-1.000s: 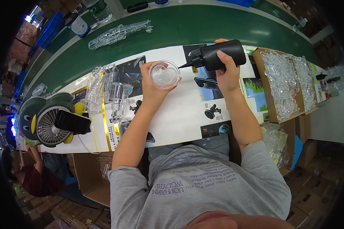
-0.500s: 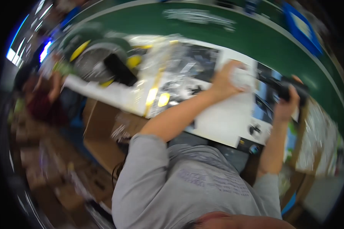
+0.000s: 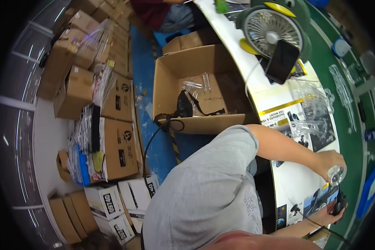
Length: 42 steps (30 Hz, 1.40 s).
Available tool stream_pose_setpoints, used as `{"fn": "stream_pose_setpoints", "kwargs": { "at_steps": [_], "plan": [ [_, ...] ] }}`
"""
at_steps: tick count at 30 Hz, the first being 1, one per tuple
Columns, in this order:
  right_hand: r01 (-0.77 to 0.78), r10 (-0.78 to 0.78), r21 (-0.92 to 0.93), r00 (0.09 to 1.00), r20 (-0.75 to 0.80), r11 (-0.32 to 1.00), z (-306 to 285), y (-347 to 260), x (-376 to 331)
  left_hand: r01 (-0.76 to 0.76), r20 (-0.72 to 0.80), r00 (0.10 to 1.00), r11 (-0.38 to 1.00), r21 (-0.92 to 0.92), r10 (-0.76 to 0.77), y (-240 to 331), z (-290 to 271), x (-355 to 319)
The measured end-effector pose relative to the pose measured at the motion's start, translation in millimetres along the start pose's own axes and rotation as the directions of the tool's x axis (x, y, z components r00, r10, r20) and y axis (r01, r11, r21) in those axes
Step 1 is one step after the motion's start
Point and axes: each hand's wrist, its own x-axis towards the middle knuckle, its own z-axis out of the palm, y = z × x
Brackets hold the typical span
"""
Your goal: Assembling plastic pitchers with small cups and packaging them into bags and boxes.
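My left hand [image 3: 330, 161] is closed around a round, clear, see-through piece [image 3: 336, 175] over the right part of the worktop. Just below it in the picture, my right hand [image 3: 331, 213] grips a black handheld tool [image 3: 340, 204], whose exact kind I cannot make out. The tool sits close to the clear piece; whether they touch is unclear. Under both hands lies flattened printed cardboard [image 3: 296, 179] with white and dark panels. A thin dark cord [image 3: 314, 222] passes by my right forearm.
An open cardboard box [image 3: 208, 125] holding a few clear pieces and a black strapped item stands left of the table. On the table are a fan [image 3: 272, 36], a phone [image 3: 282, 61] and clear plastic parts [image 3: 310, 104]. Stacked cartons [image 3: 116, 141] line the left. Another person [image 3: 160, 14] sits beyond.
My view has swung left, so the hands now appear at the right side. Each hand still holds its thing, and the clear piece and black tool remain near each other.
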Motion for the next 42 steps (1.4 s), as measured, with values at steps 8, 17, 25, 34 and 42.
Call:
{"fn": "stream_pose_setpoints", "kwargs": {
  "at_steps": [8,17,25,34,42],
  "plan": [
    [-0.272,0.212,0.128,0.909,0.358,0.954,-38,7,49,-0.071,-0.076,0.994,0.996,0.056,0.075,-2,7,5],
    [-0.38,0.308,0.179,0.891,0.333,0.908,-46,18,67,-0.095,-0.039,0.994,0.989,0.11,0.1,-9,19,0],
    [-0.396,0.348,0.084,0.876,0.335,0.914,-61,22,81,-0.071,-0.002,0.997,0.994,0.078,0.072,-10,22,-3],
    [-0.451,0.411,0.234,0.889,0.202,0.861,-59,21,85,-0.063,0.023,0.998,0.995,0.072,0.062,-8,19,-2],
    [-0.51,0.397,0.355,0.851,0.345,0.784,-43,13,62,-0.069,0.008,0.998,0.992,0.103,0.068,-2,12,1]
  ]
}}
